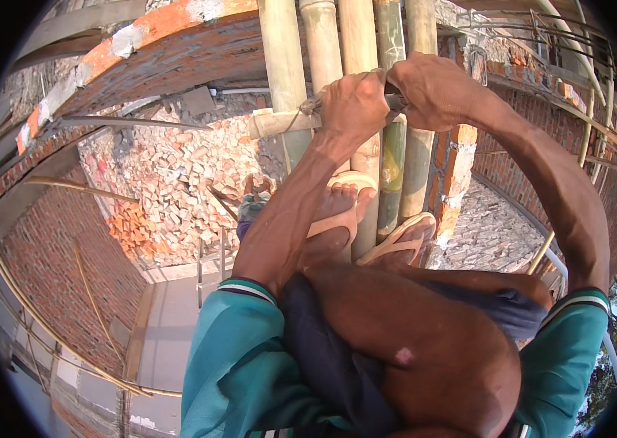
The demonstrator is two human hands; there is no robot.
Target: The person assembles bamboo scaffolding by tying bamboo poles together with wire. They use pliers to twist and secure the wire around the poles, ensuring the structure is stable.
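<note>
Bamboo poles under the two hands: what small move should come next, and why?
Perhaps draw the dark strand snug: it shows at the short crosspiece, and left hand and right hand are closed, close together, above the poles.

1 head camera faces down, near the hands [356,104] [434,89].

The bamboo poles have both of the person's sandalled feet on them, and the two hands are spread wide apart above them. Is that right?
Not quite: the left hand and right hand are close together, not spread wide apart, as the head view shows. Both sandalled feet are indeed on the bamboo poles.
</note>
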